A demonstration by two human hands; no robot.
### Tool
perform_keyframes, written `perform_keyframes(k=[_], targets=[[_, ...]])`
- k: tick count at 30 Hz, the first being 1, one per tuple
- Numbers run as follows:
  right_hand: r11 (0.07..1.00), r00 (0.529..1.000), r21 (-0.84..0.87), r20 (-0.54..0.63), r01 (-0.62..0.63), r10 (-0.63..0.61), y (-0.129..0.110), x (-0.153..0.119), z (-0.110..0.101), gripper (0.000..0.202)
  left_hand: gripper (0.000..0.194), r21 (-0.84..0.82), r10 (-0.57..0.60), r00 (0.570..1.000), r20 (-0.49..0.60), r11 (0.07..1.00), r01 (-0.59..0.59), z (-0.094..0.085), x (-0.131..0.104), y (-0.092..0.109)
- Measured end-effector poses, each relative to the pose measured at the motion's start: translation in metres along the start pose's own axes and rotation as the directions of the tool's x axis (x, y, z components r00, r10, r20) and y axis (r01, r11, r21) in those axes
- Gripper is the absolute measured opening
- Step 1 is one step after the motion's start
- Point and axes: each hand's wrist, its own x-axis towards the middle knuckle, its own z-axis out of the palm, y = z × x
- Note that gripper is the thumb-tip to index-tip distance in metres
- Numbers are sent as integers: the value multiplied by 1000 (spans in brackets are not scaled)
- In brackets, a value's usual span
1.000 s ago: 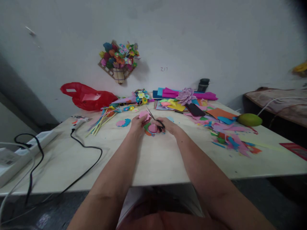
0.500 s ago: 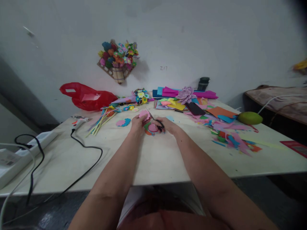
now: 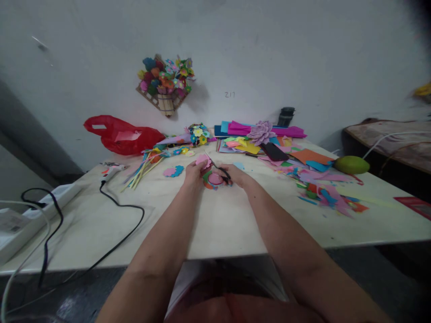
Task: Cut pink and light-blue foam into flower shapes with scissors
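Note:
Near the middle of the table, my left hand (image 3: pixel 194 174) is closed on a pink scalloped paper piece (image 3: pixel 203 161). My right hand (image 3: pixel 234 174) grips black-handled scissors (image 3: pixel 224 172), whose blades point up and left to the edge of the pink piece. Below and between the hands lies a round pink piece (image 3: pixel 215 179) with green and orange bits around it. Left of my left hand, pink and blue scalloped pieces (image 3: pixel 173 171) lie flat on the table.
A glue gun (image 3: pixel 112 170) with a black cord, a power strip (image 3: pixel 54 202) and a red bag (image 3: pixel 124 137) are at the left. Paper scraps (image 3: pixel 328 197), a black phone (image 3: pixel 274 152) and a green oval object (image 3: pixel 352 165) are at the right.
The hands, scissors and pink piece keep nearly the same position. The view has shifted very slightly.

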Motion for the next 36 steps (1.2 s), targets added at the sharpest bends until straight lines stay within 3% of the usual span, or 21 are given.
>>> perform_keyframes(k=[16,36], targets=[[1000,1000,-7,3,-3,3,-2,-2,0,27,14,-5,5,1000,-1,1000,-5,1,-3,1],[1000,1000,-15,-1,1,-1,1,1,1,26,23,-1,18,1000,-7,1000,-18,-2,2,-2]])
